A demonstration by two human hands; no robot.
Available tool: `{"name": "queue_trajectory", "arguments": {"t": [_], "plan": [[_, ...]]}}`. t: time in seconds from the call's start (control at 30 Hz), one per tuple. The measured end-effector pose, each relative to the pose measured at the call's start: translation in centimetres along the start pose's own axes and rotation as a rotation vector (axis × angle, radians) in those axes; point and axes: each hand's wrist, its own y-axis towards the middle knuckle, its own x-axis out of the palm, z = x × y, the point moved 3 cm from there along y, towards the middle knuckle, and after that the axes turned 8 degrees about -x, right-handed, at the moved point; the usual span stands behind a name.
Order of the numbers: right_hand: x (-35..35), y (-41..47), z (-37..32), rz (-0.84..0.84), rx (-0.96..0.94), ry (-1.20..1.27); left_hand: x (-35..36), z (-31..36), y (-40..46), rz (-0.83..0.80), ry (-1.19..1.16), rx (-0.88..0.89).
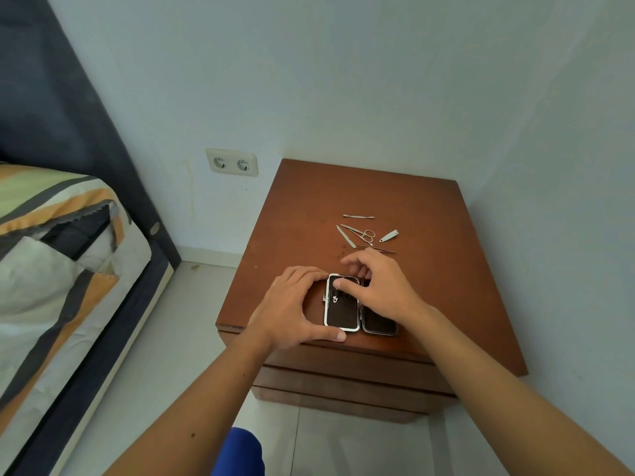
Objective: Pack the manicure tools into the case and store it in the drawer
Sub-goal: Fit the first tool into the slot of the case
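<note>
- While the case [359,309] lies open like a book near the front edge of the brown nightstand [429,269], we keep both hands on it.
- Our left hand [292,305] cups the left half: the fingers curl together over its far corner and the thumb lies along its near edge, so the half sits loosely framed between them.
- Our right hand [378,286] rests over the right half, the thumb tip pressing on the dark lining of the left half, the other fingers bent and slightly apart at the far end of the case; we cannot tell whether they pinch anything.
- One small shiny item sits in the left half beside that thumb; what it is we cannot make out.
- Farther back on the top, apart from the case, the tools lie loose: a thin pusher [358,217], a nail file [345,236], small scissors [364,234], a nail clipper [389,236], and a slender pick [378,249] just beyond our right fingers.
- Below the top, the drawer [343,364] fronts are closed.
</note>
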Motion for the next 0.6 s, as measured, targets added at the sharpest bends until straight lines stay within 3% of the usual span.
{"name": "queue_trajectory", "arguments": {"t": [0.2, 0.6], "plan": [[1.4, -2.2, -0.9, 0.053, -0.031, -0.151, 0.0, 0.1, 0.0, -0.009, 0.0, -0.007], [1.6, -2.8, -0.6, -0.027, -0.09, -0.079, 0.0, 0.1, -0.1, -0.004, -0.01, -0.006]]}}
